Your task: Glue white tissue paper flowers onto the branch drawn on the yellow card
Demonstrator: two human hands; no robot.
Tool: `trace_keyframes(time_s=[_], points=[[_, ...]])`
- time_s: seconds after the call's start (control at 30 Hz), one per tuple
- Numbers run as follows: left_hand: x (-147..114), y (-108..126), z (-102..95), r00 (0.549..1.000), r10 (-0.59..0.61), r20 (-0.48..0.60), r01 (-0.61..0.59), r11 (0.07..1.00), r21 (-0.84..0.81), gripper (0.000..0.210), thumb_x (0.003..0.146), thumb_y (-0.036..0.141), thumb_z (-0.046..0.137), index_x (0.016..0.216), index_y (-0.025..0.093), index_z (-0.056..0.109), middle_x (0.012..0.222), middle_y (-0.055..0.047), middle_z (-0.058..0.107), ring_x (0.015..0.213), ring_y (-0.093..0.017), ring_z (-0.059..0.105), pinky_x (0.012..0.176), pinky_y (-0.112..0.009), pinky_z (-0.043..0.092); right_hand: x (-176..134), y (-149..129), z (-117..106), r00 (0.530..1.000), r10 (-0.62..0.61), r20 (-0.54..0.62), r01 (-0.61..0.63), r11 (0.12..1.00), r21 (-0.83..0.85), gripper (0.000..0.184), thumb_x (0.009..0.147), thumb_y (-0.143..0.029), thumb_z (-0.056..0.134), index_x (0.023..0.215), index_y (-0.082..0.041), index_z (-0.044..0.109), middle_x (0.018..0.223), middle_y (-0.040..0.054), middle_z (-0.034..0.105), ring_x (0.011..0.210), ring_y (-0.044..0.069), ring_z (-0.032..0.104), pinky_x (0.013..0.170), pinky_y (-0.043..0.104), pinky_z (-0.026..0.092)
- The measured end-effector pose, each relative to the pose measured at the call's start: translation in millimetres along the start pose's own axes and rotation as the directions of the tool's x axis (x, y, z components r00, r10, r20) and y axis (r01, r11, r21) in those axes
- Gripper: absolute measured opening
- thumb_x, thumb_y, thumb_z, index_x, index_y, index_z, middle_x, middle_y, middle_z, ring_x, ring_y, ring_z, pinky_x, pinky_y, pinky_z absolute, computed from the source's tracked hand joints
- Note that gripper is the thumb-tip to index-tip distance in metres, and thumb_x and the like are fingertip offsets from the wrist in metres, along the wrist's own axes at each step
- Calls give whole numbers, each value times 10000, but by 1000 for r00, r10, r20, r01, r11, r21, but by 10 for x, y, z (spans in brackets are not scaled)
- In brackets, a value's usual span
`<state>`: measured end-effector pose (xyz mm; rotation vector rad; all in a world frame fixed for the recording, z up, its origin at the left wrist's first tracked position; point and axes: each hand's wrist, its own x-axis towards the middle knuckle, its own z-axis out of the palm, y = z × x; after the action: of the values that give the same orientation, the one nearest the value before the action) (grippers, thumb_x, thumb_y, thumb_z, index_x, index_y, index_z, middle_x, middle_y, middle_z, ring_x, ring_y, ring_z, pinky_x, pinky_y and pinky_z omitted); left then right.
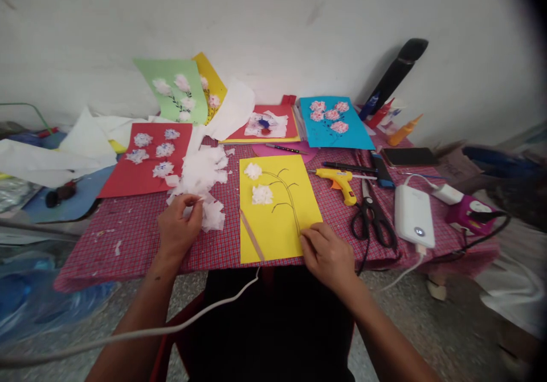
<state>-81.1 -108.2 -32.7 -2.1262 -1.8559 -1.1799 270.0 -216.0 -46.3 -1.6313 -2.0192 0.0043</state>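
A yellow sheet of paper lies before me, with a drawn curving stem, two white crumpled-tissue blossoms and a light wooden stick on it. My left hand is closed in a pinch on a small piece of white tissue paper, beside a loose heap of tissue pieces. At the sheet's lower right edge, touching it, my right hand has its fingers curled together. Whatever may be between those fingers is hidden.
Right of the sheet lie a yellow glue gun, black scissors and a white power bank. Finished flower cards in red, green and blue stand or lie behind. A white cable crosses below the table edge.
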Motion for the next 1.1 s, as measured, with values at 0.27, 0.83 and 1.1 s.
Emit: trace_keyframes(time_s=[0.27, 0.83, 1.1], points=[[-1, -8, 5, 1000, 3, 3, -3, 1000, 2, 161, 918, 341, 608, 971, 204, 674, 910, -40, 729, 845, -200, 696, 784, -313, 518, 19, -10, -20, 1000, -7, -8, 7, 1000, 13, 179, 982, -256, 566, 1008, -192, 731, 999, 67, 712, 797, 158, 680, 666, 265, 505], [1, 28, -12, 1000, 3, 5, -3, 1000, -20, 158, 919, 343, 609, 963, 206, 672, 914, -46, 734, 848, -207, 702, 798, -326, 526, 4, 18, 5, 1000, -7, -8, 7, 1000, 12, 183, 979, -266, 570, 1017, -197, 735, 1014, 78, 719, 805, 167, 683, 667, 270, 507], [3, 38, -8, 1000, -11, 6, 11, 1000, -19, 155, 913, 346, 616, 966, 212, 675, 907, -38, 740, 839, -204, 707, 789, -321, 529, -8, 17, 21, 1000, 0, -15, 0, 1000, 15, 185, 980, -270, 568, 1017, -200, 735, 1007, 77, 720, 796, 163, 680, 663, 266, 506]])
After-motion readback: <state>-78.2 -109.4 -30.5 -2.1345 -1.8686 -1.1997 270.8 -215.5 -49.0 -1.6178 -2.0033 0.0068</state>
